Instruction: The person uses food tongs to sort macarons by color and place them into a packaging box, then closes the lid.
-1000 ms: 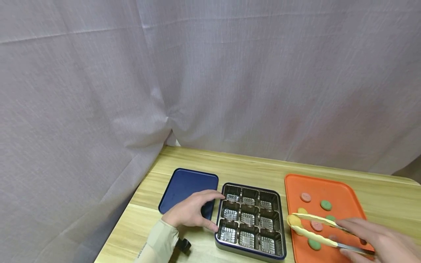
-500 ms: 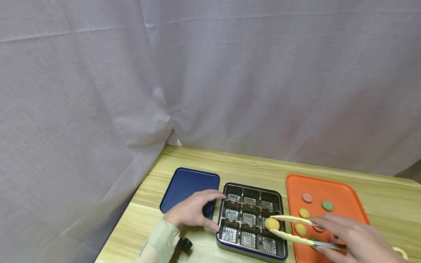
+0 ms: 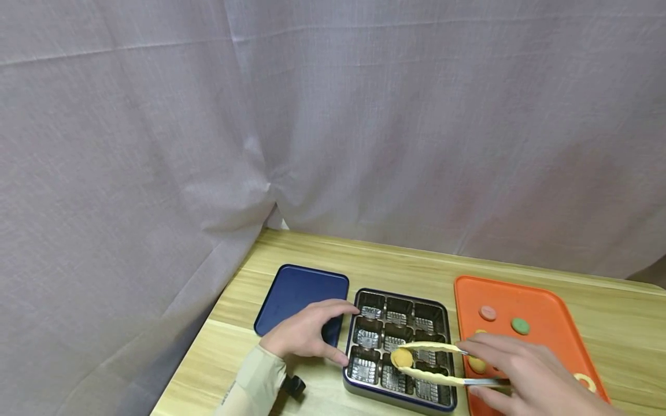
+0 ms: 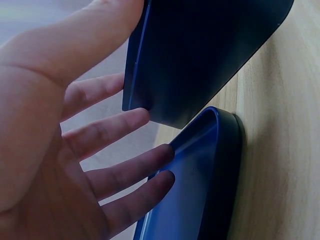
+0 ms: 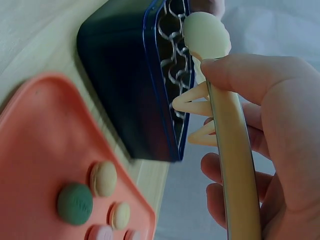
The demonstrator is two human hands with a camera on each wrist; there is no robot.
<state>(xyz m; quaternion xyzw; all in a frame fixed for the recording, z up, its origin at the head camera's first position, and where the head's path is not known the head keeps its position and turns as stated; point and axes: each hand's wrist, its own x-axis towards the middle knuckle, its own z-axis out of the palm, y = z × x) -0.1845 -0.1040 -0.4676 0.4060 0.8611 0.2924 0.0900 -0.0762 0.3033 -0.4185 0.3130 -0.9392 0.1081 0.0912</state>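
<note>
My right hand [image 3: 525,370] holds tongs [image 5: 232,165] with cream-coloured arms. Between their tips is a yellow macaron [image 3: 402,357], over the middle column of a dark blue box [image 3: 385,400] towards its front. Its black insert is divided into several square compartments; those in sight hold nothing, and some are partly covered by the tongs. At the box's left side is my left hand [image 3: 307,332], thumb and fingers spread. The left wrist view shows the fingers [image 4: 122,127] fairly straight, with fingertips right at the box wall.
Beneath and behind my left hand lies a blue lid [image 3: 307,289]. An orange tray [image 3: 510,292] to the right carries pink [image 3: 487,313], green [image 3: 520,326] and yellow macarons [image 3: 477,365]. A grey curtain [image 3: 374,144] hangs behind the wooden table [image 3: 411,257].
My right hand has moved left with the tongs, carrying the yellow macaron from over the orange tray to over the box. My left hand has stayed at the box's left side.
</note>
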